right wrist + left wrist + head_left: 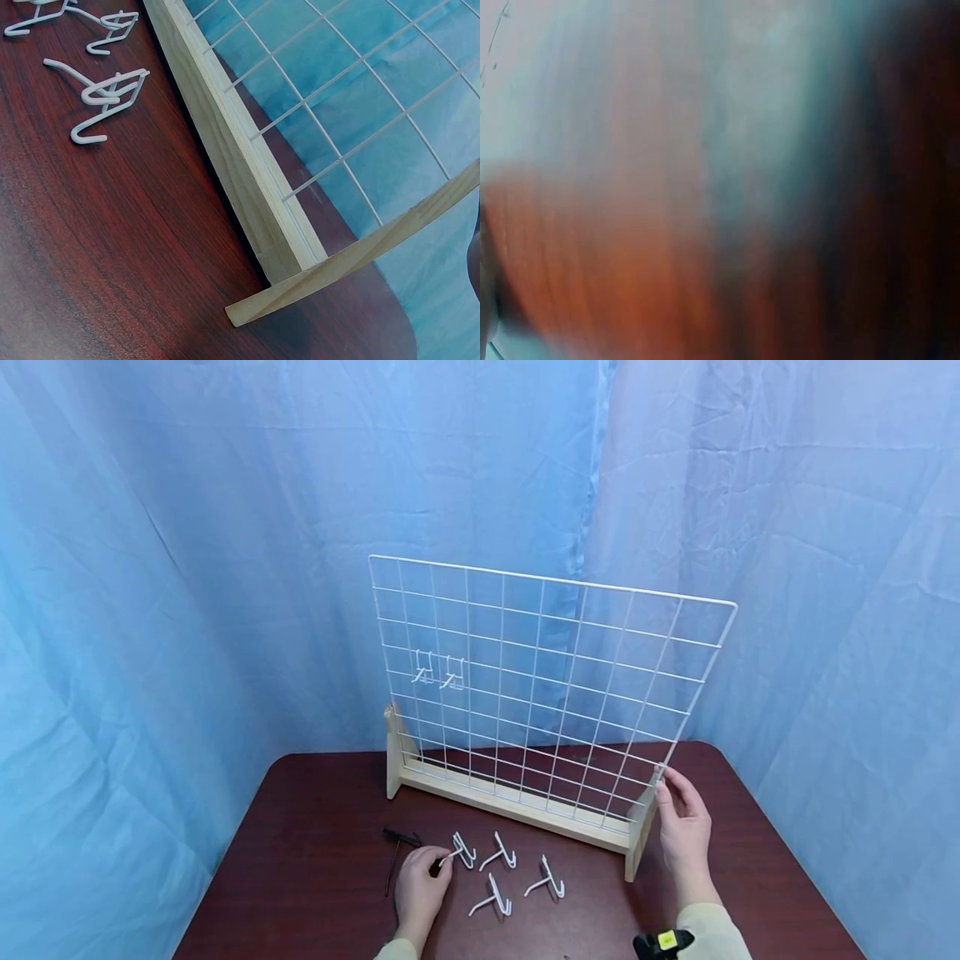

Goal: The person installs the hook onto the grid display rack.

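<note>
My left hand [423, 885] pinches the prong of a white wire hook [465, 852] low over the table. Beside that hand lies a black hook [402, 838] with a long thin prong. My right hand [686, 827] grips the right edge of the white wire grid panel [540, 678] where it meets the wooden stand [517, 808]. Two white hooks [452, 680] hang on the left part of the grid. In the right wrist view, a loose white hook [109, 97] lies before the stand's base. The left wrist view is too blurred to show the hand.
Three more loose white hooks [545, 878] lie on the dark red-brown table [315, 852], between my hands. Blue curtains [300, 527] surround the table at the back and sides. The stand's wooden end piece [360, 255] juts out at the right.
</note>
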Demonstrator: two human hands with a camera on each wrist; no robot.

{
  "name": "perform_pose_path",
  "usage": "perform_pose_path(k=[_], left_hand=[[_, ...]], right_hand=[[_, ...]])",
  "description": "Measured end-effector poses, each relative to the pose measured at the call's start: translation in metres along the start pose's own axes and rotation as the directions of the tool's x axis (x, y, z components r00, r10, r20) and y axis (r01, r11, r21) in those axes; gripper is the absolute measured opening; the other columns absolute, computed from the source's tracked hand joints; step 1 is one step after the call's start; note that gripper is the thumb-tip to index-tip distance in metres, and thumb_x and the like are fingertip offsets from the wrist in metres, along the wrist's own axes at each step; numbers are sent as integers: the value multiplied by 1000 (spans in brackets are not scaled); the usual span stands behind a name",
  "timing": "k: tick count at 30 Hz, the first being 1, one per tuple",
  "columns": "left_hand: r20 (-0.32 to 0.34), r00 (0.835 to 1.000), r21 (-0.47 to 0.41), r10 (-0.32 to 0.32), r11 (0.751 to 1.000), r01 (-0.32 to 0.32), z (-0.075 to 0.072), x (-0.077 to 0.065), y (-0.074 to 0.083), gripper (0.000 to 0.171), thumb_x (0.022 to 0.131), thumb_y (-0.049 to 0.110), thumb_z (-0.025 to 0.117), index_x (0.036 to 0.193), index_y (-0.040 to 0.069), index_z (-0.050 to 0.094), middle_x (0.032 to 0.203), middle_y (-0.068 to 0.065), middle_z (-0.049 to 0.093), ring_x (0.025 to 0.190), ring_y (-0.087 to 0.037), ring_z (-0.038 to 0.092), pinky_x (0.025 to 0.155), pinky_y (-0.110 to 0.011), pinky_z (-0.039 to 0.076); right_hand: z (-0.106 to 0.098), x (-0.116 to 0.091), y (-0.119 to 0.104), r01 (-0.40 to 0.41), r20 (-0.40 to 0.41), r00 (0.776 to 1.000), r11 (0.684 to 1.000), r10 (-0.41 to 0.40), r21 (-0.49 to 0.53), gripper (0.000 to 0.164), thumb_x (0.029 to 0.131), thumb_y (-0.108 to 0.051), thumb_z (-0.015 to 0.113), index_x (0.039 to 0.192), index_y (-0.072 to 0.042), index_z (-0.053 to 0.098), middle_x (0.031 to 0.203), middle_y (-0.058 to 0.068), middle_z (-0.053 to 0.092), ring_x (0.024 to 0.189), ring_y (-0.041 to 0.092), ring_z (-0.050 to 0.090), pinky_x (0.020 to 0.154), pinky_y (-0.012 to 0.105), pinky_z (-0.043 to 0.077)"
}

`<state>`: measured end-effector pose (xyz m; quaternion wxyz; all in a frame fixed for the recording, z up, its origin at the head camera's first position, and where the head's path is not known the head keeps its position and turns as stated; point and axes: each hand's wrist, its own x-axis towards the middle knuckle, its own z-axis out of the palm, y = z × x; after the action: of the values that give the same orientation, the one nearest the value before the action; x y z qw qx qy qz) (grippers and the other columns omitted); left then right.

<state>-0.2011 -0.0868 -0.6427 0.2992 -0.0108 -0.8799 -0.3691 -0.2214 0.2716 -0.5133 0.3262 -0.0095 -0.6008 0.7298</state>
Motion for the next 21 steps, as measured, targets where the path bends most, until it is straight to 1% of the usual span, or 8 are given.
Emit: perform_pose_path(k=[3,11,18,21], left_hand=[[-13,1000,-10,3,1000,-4,0,2,3,13,75,7,84,82,15,76,86,7,70,85,-16,65,77,-37,54],[-63,996,-23,59,998,-61,1,11,10,18,70,5,85,78,16,73,82,7,69,81,-15,65,73,-34,53],[-46,998,-31,48,998,-49,1,16,14,18,71,8,87,76,18,72,81,9,69,79,-15,65,71,-34,54],[-36,998,-48,45,998,-46,0,17,15,17,72,8,87,79,17,74,83,8,70,81,-15,65,72,-35,54]], right_hand=[[0,0,0,-5,-3,1000,1000,5,-1,33,96,9,55,127,19,52,110,-8,69,101,7,61,85,13,49],[0,0,0,-9,-13,1000,1000,9,0,33,96,9,56,127,19,53,109,-8,69,101,6,62,84,13,49],[0,0,1,-7,-10,1000,1000,7,-1,33,96,9,56,127,19,52,109,-7,68,101,7,61,84,13,48],[-1,0,1,-4,-7,1000,1000,4,-4,33,96,8,56,127,19,52,110,-8,68,102,7,61,84,13,48]])
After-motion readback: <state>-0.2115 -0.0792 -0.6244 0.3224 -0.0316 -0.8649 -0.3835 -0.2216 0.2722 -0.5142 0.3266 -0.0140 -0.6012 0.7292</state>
